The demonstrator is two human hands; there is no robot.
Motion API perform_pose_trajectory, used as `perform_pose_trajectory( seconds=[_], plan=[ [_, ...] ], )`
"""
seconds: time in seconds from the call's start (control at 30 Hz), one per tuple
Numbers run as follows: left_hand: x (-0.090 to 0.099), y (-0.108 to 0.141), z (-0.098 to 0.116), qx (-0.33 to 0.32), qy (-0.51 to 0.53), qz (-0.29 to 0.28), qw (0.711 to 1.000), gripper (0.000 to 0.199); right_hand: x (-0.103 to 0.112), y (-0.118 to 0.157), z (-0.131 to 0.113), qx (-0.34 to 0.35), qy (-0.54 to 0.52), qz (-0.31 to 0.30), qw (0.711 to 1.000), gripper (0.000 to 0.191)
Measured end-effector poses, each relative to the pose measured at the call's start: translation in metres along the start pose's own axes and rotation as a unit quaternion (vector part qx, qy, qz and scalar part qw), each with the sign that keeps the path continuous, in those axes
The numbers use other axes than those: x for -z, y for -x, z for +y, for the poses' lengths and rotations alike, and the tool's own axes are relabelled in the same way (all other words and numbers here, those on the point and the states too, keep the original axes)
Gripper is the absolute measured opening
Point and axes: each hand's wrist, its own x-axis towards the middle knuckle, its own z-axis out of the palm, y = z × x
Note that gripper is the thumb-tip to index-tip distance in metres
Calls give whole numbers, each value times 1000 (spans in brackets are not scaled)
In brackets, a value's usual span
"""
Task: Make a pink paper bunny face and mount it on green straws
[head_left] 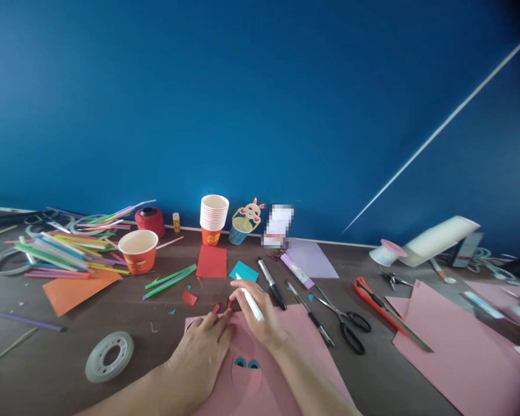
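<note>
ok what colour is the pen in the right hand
The pen in the right hand is white, as the head view shows.

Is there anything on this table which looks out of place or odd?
Yes: right of the scissors, the orange-red cutter lies with its blade exposed over pink paper, which seems careless. Small paper scraps also lie scattered beyond the left hand.

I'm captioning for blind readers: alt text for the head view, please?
A person's left hand rests on pink paper while the right hand holds a white pen; paper cups, scissors and a red cutter share the dark table.
</note>
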Motion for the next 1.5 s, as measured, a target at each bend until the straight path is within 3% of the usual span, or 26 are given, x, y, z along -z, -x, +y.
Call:
perform_pose_trajectory(
  seconds=[0.17, 0.37, 0.5, 0.63, 0.83, 1.27, 1.5],
  plan=[
    [3, 1, 1, 0, 3, 7, 1000, 38, 3, 0, 0, -42, -36, 25, 998, 23],
    [1, 0, -2, -8, 16, 34, 999, 42, -1, 0, 1, -38, -32, 8, 999, 23],
    [8, -3, -4, 56, 37, 70, 995, 38, 0, 0, 4, -22, -50, 22, 998, 23],
    [15, -6, -6, 89, 41, 66, 993, 29, 0, 0, 8, -13, -60, 61, 996, 23],
    [14, -6, -6, 76, 50, 42, 995, 29, -3, 1, 8, -101, -106, 54, 988, 23],
    [8, -7, -10, 48, 25, 57, 997, 38, -2, -1, -2, -81, -49, 15, 995, 22],
    [-1, -7, -16, 34, 19, 67, 997, 38, -1, -1, 3, -93, -58, 92, 990, 25]
  ],
)
